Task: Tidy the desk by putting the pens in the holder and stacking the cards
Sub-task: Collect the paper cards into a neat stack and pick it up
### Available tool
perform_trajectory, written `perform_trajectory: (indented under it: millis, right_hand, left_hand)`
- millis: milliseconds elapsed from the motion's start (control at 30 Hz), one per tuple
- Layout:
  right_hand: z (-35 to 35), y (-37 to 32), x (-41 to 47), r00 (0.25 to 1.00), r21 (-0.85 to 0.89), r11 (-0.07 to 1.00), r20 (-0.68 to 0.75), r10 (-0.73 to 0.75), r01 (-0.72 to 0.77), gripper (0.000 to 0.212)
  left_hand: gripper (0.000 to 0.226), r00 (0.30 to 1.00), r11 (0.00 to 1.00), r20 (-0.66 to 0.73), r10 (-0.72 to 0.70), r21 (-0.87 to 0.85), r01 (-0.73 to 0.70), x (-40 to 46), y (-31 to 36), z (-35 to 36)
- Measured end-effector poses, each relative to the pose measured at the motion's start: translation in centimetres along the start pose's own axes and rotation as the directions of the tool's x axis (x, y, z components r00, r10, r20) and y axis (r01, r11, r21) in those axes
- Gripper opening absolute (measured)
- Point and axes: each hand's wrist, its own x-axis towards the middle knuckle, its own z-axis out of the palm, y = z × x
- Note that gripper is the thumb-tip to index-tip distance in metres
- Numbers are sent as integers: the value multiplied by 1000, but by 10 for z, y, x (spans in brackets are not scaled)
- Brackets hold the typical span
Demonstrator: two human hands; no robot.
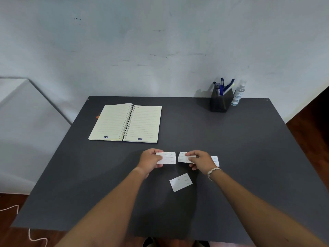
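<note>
Far left on your dark grey matte desk point(231, 139) lies an open spiral-bound notebook with lined cream pages point(125, 123), well apart from the work. Next, your left hand point(150, 162) pinches one small white printed card point(167, 158) by its left end, the card's long axis running left to right. Just beside it, across a narrow gap, your right hand point(201, 161) pinches a second white card point(183, 157) by its right portion, long axis likewise sideways, so the two free ends face each other nearly edge to edge. Below that gap, a third white card point(180, 182) lies loose and tilted on the desk, near both hands, perhaps slightly nearer your right. A fourth white card point(215, 160) shows partly from behind your right hand; whether it touches the hand cannot be told. At the far right rear, the blue pens point(222, 85) already stand in the black angular holder point(219, 102), with a clear spray bottle point(238, 94) just beside it. Judgement: pens done; the stack likely forms by sliding the right card leftward over the left one.
</note>
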Motion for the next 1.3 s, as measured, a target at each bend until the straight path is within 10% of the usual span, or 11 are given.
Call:
perform_trajectory:
  millis: [267,500,933,1133,1300]
  right_hand:
    - [6,-19,-5,1000,151,988,1,-17,16,41]
    - [14,-30,-9,997,309,948,9,74,-73,17]
    - [20,-30,-15,998,145,988,27,52,-56,18]
    - [11,-3,-17,997,-194,980,-40,-59,50,19]
    - [6,24,-27,965,-646,720,218,-145,254,43]
  left_hand:
    - [24,999,997,44,15,-70,-12,0,7,5]
    - [15,999,999,36,15,-48,-13,-2,4,9]
    - [8,999,999,49,6,-38,-4,-8,3,6]
    - [4,999,999,40,-4,-46,5,-10,-1,1]
    - [5,999,998,47,-7,-58,10,-10,-4,-4]
